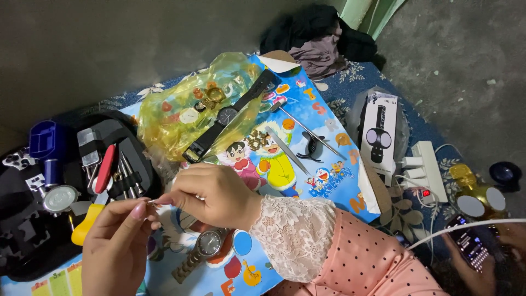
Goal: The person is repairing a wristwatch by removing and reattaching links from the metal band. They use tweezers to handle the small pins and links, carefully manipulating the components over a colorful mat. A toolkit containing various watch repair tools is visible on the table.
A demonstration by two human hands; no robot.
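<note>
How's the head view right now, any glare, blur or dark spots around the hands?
Head view: sharp and evenly lit around the left hand and right hand; glare on the yellow plastic bag; the black tool case sinks into shadow; the tiny part between the fingers is too small to resolve.

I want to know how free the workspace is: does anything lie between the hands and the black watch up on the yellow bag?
Nothing visible does. Both hands pinch a tiny pin; only bare cartoon mat separates them from the black watch on the yellow bag.

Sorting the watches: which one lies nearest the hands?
The silver metal-band watch, just below the right hand; the black-strap watch lies farther up beside the yellow bag.
</note>
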